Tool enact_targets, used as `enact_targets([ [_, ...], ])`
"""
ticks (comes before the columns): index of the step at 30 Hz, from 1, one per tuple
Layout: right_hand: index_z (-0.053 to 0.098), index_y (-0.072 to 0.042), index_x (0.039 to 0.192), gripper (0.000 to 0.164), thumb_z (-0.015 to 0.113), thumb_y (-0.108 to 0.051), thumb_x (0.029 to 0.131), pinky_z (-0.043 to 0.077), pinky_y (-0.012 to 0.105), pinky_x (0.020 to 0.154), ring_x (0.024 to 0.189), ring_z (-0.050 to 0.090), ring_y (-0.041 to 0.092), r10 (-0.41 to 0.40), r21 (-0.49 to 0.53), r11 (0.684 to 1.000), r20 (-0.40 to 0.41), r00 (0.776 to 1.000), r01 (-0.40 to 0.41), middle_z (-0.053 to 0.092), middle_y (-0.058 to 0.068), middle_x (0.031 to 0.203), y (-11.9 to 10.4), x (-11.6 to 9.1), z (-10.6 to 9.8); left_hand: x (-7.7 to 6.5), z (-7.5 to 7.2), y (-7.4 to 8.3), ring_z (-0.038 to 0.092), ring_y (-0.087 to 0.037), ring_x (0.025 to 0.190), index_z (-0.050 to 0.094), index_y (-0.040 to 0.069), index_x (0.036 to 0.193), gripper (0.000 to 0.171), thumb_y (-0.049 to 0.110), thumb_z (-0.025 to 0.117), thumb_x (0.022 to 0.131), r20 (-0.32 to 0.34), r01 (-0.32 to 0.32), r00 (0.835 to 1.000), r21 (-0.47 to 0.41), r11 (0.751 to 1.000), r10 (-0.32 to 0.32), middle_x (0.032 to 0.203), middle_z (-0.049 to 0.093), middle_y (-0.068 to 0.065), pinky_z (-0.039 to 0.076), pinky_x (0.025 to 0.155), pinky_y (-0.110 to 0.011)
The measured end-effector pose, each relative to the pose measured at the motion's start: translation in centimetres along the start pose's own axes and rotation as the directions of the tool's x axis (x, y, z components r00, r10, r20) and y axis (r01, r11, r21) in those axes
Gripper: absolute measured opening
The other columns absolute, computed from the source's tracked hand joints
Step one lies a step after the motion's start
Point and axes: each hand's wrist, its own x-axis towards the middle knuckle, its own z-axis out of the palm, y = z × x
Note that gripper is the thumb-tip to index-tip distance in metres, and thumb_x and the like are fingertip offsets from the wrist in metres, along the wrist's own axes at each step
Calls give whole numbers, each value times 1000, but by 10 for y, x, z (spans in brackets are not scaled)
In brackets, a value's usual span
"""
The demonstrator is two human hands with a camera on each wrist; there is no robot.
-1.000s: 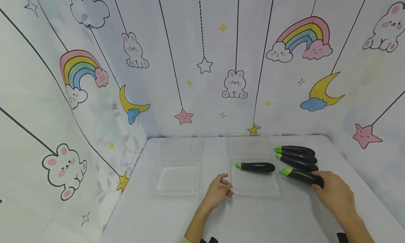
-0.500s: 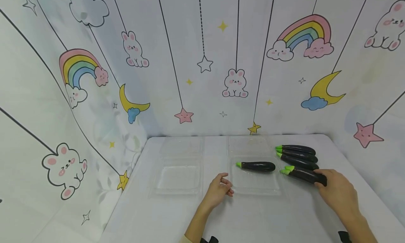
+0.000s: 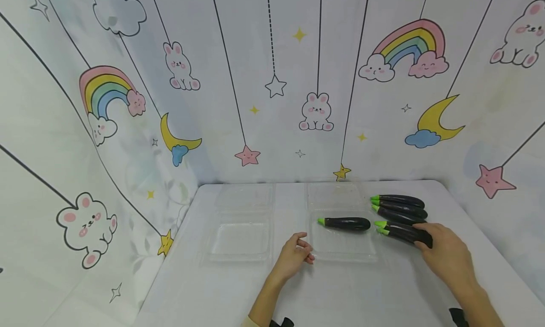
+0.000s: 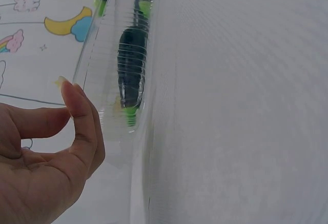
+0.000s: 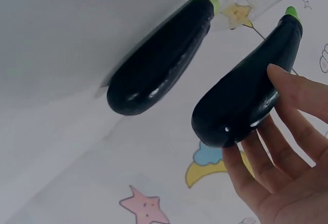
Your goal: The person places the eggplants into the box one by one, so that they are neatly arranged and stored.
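My right hand [image 3: 449, 253] grips the thick end of a dark purple eggplant [image 5: 241, 90], its thumb on one side and fingers on the other. In the right wrist view a second eggplant [image 5: 161, 55] lies beside the held one. Several more eggplants [image 3: 398, 201] with green stems lie side by side just behind the right hand. My left hand [image 3: 294, 258] rests at the left front corner of a clear plastic tray [image 3: 340, 257], fingers loosely bent and holding nothing. One eggplant [image 3: 347, 224] lies across the inside of this tray, stem to the left.
Another clear plastic container [image 3: 240, 258], with its lid [image 3: 244, 197] folded back, stands on the left of the white table [image 3: 204, 298]. The tray by my left hand has a raised lid [image 3: 334, 197] behind it. A patterned cloth wall [image 3: 272, 128] rises directly behind the table.
The right hand shifts slightly right with its eggplant, then back left, so the eggplant's stem end now sits closer to the tray. The left hand stays still.
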Motion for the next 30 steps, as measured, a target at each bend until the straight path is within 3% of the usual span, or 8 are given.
enact_targets([
  [11, 72, -2, 119, 45, 85, 0, 76, 48, 71, 85, 114, 57, 57, -55, 28, 998, -27, 998, 56, 64, 32, 125, -19, 4, 8, -1, 3, 1, 75, -37, 79, 42, -12, 147, 52, 2, 61, 101, -25, -9, 1000, -28, 1000, 8, 106, 64, -17, 61, 84, -42],
  [16, 72, -3, 119, 46, 85, 1, 76, 48, 71, 85, 115, 57, 57, -73, 43, 996, -27, 997, 74, 64, 30, 126, -28, 7, 11, -1, 2, 2, 75, -36, 79, 42, -12, 148, 51, 3, 60, 102, -28, -5, 1000, -14, 1000, 5, 107, 65, -18, 60, 86, -44],
  [30, 73, -3, 121, 46, 88, -1, 77, 53, 67, 82, 116, 59, 53, -104, 72, 992, -4, 995, 104, 66, 26, 127, -56, 18, 23, -1, 2, 3, 75, -39, 80, 42, -12, 147, 52, 2, 61, 102, -13, -10, 1000, -19, 1000, 9, 105, 64, -15, 60, 82, -33],
])
